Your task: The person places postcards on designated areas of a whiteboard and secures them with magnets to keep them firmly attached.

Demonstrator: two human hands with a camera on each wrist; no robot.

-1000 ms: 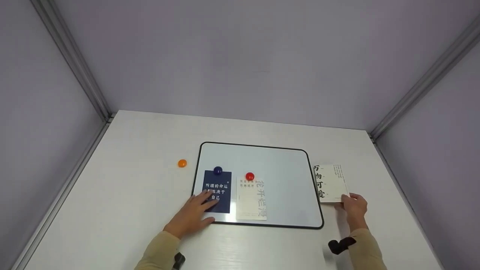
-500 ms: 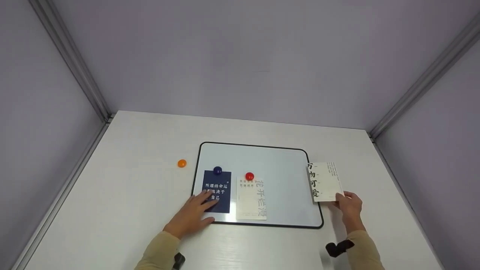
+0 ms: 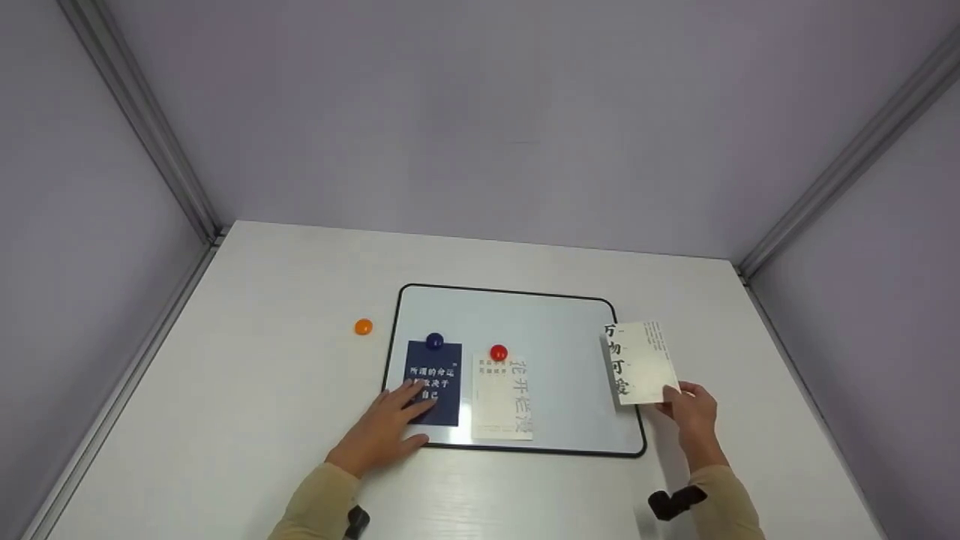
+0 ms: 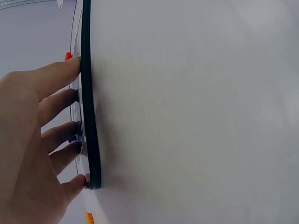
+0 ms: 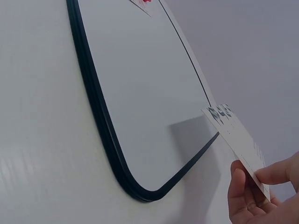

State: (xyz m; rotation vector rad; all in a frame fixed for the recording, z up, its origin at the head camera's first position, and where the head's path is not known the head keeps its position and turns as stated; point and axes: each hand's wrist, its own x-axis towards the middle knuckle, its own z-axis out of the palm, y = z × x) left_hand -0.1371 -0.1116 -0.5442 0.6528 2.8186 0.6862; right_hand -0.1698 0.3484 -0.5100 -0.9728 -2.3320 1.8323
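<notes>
A black-framed whiteboard (image 3: 577, 345) lies on the table. My left hand (image 3: 382, 429) rests with spread fingers on its lower left edge and on a dark blue card (image 3: 444, 409) with white characters. A dark blue magnet (image 3: 435, 341) sits at that card's top. Beside it lies a cream card (image 3: 495, 412) under a red magnet (image 3: 499, 352). Between thumb and fingers my right hand (image 3: 691, 416) pinches the lower right corner of another cream card (image 3: 646, 364) with black characters. This card is raised above the board's right edge; its shadow falls on the board in the right wrist view.
An orange magnet (image 3: 364, 326) lies on the white table (image 3: 247, 360), left of the whiteboard. Grey-lilac walls (image 3: 480, 135) enclose the table at the back and both sides.
My right hand has moved left with the cream card, from beside the whiteboard to over its right edge. The left hand has stayed in place.
</notes>
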